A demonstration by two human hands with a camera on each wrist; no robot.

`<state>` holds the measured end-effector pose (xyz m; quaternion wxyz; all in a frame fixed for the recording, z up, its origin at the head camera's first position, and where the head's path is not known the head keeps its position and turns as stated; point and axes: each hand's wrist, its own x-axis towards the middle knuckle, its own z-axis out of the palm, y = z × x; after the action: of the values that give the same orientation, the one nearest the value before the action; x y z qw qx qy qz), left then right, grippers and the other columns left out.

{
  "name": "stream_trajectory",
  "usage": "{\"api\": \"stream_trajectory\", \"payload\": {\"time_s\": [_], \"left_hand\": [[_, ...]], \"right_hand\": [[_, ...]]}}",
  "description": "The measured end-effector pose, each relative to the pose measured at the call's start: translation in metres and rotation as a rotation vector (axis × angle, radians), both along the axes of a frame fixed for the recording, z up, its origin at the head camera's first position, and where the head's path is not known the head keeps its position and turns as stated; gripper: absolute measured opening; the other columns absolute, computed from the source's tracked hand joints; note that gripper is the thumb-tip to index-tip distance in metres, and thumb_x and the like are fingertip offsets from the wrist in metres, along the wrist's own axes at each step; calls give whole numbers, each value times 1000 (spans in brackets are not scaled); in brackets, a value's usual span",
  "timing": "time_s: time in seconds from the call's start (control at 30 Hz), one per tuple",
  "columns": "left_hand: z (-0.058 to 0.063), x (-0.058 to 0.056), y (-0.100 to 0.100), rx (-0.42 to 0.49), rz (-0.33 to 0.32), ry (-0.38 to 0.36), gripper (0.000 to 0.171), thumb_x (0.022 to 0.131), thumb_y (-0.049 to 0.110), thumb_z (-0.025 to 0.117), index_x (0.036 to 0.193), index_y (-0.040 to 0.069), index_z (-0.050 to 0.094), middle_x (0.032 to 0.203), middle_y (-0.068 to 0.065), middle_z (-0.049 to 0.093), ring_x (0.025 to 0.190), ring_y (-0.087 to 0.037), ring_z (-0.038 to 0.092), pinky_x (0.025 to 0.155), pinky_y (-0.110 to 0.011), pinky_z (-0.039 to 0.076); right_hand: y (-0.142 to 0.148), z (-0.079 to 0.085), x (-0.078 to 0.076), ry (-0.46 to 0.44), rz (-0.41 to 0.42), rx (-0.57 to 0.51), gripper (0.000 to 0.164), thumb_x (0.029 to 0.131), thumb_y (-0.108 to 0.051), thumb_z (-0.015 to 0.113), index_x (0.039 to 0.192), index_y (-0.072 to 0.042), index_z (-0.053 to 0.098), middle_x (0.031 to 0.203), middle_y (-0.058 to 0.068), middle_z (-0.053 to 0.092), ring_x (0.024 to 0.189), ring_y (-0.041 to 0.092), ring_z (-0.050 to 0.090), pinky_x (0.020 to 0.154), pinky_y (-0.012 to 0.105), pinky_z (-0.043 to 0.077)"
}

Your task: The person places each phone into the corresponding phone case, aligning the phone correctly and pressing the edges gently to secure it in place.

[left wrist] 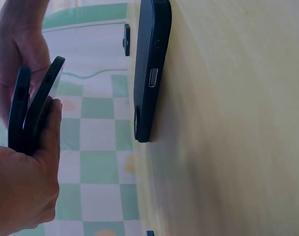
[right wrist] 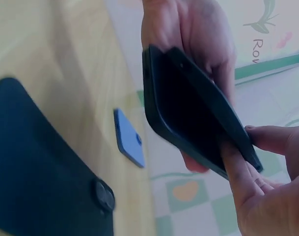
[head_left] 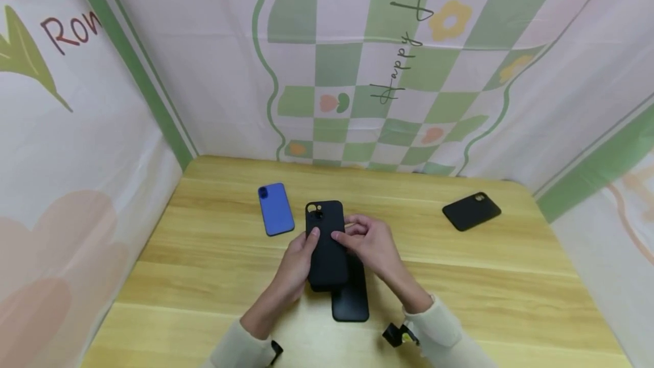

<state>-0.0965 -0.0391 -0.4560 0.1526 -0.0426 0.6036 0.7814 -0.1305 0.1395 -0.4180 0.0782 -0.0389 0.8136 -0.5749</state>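
Note:
My left hand (head_left: 294, 266) grips a black phone (left wrist: 43, 98) and a black phone case (head_left: 328, 243) together, its thumb lying on the case's back. The case has a round camera cutout at its top left corner. In both wrist views the two pieces stand apart in a narrow V, the case above the phone. My right hand (head_left: 375, 243) pinches the case's right edge, thumb on its back and fingers inside the gap. Below the hands, a second black phone (head_left: 351, 300) lies flat on the table, partly covered by the held pieces in the head view.
On the wooden table (head_left: 214, 277) a blue phone (head_left: 276, 209) lies left of the hands. Farther right is another black phone-shaped piece (head_left: 471, 211) with a camera corner. A printed cloth (head_left: 219, 72) hangs behind the table and along its sides.

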Motion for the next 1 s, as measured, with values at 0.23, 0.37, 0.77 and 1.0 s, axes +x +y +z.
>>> {"api": "stream_trajectory", "payload": {"time_s": [0.23,0.37,0.77,1.0], "left_hand": [[3,0,0,-22,7,9,54,117,37,41,154,-2,45,140,-19,65,127,-26,63,107,-41,55],[3,0,0,-17,10,17,50,117,34,42,150,-3,48,136,-18,67,122,-24,66,103,-39,57],[3,1,3,-2,-16,28,46,117,26,43,149,-6,48,132,-21,67,116,-25,68,97,-38,60],[4,4,4,-5,-36,18,46,116,26,45,149,-5,49,127,-20,69,111,-24,69,94,-38,61]], "right_hand": [[7,7,-5,191,20,146,27,88,-9,86,111,2,78,86,8,79,72,16,74,60,25,60],[8,9,-5,287,29,257,24,87,-12,89,106,-2,80,83,3,77,75,16,74,60,25,60],[9,12,-18,181,72,198,26,100,-18,76,117,0,76,97,12,79,78,19,76,71,41,66],[15,11,-26,74,107,99,27,105,-22,70,110,3,77,91,13,78,73,22,77,72,44,66]]}}
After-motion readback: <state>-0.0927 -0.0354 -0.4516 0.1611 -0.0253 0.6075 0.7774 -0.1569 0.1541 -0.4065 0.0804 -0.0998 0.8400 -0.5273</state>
